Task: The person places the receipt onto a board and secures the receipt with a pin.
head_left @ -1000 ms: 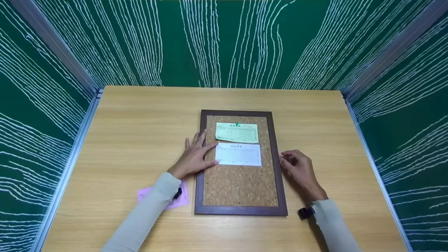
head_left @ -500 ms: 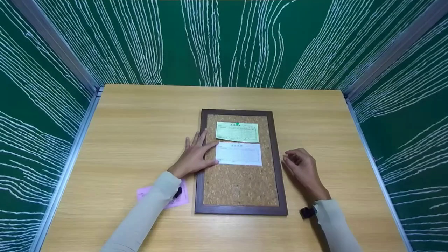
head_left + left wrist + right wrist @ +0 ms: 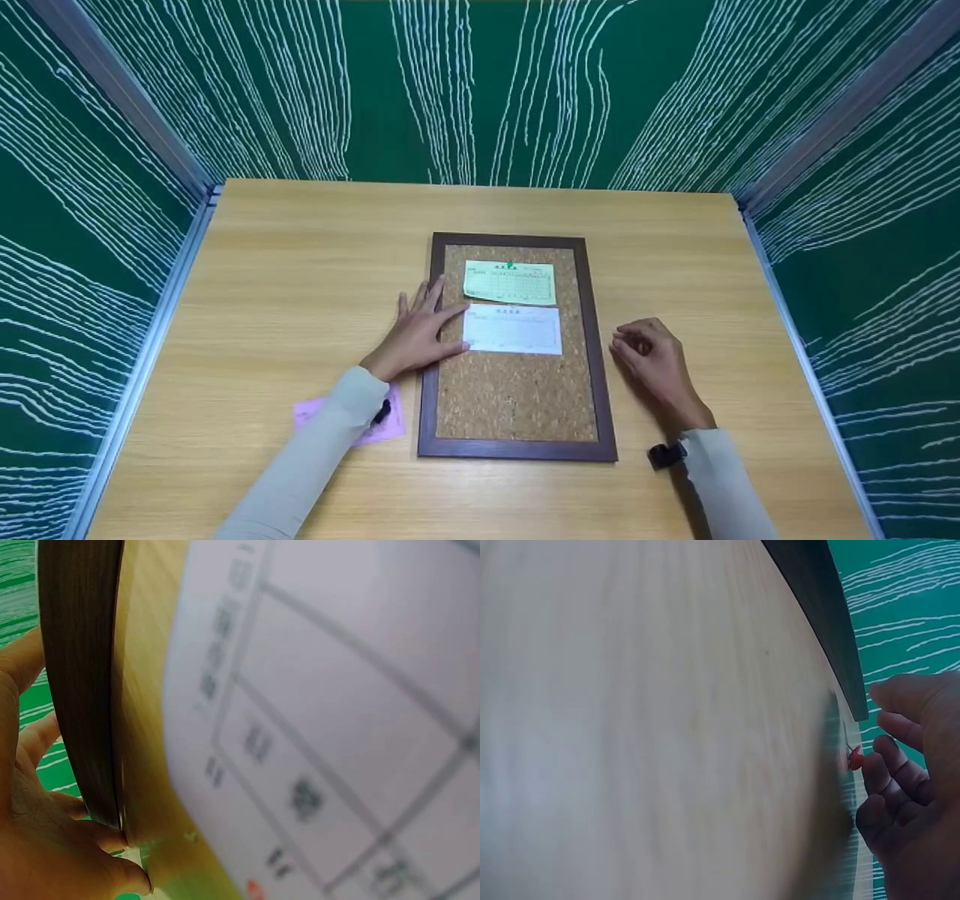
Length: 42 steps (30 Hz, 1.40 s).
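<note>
A green slip (image 3: 510,283), fixed at its top by a green pushpin (image 3: 510,264), lies on a dark-framed corkboard (image 3: 517,397). Below it is a white slip (image 3: 512,329). My left hand (image 3: 412,337) spreads over the board's left frame, thumb and forefinger touching the white slip's left edge. Its printed grid looms close in the left wrist view. Right of the board, my right hand (image 3: 658,360) has curled fingers. In the right wrist view a red pushpin (image 3: 856,758) shows at its fingertips, its needle angled away from them.
A pink slip (image 3: 386,427) lies on the wooden table (image 3: 315,247), partly beneath the left forearm. Green walls (image 3: 412,90) with white lines stand at the back and sides. Each wrist wears a small dark device.
My right hand has drifted a little to the right, away from the board's frame. The left hand and the slips hold their places.
</note>
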Tool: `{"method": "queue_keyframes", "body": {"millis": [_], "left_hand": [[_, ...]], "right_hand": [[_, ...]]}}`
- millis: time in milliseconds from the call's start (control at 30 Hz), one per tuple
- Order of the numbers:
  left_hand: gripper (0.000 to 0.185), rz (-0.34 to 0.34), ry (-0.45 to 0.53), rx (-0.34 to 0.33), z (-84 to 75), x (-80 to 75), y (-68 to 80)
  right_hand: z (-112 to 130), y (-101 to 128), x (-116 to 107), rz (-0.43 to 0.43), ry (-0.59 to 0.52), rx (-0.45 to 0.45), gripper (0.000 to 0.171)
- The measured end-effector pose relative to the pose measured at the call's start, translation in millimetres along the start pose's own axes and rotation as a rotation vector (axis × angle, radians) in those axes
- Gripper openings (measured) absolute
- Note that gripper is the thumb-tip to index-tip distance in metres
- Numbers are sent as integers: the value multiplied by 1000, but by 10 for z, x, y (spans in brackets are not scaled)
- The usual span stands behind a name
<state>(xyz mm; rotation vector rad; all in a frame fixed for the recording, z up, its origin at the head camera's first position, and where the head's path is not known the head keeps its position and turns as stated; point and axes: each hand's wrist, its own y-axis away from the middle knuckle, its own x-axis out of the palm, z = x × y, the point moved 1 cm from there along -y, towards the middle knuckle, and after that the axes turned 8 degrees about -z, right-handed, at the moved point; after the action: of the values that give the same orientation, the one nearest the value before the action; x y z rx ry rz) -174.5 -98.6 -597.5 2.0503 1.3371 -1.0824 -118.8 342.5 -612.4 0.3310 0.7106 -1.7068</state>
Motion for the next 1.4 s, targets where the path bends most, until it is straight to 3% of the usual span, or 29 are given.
{"method": "queue_keyframes", "body": {"millis": [967, 1400], "left_hand": [[79, -1, -12, 5, 10, 5, 6], [77, -7, -15, 10, 11, 13, 1]], "right_hand": [[-194, 61, -86, -3, -50, -53, 19], [-271, 54, -123, 10, -56, -37, 17]]}}
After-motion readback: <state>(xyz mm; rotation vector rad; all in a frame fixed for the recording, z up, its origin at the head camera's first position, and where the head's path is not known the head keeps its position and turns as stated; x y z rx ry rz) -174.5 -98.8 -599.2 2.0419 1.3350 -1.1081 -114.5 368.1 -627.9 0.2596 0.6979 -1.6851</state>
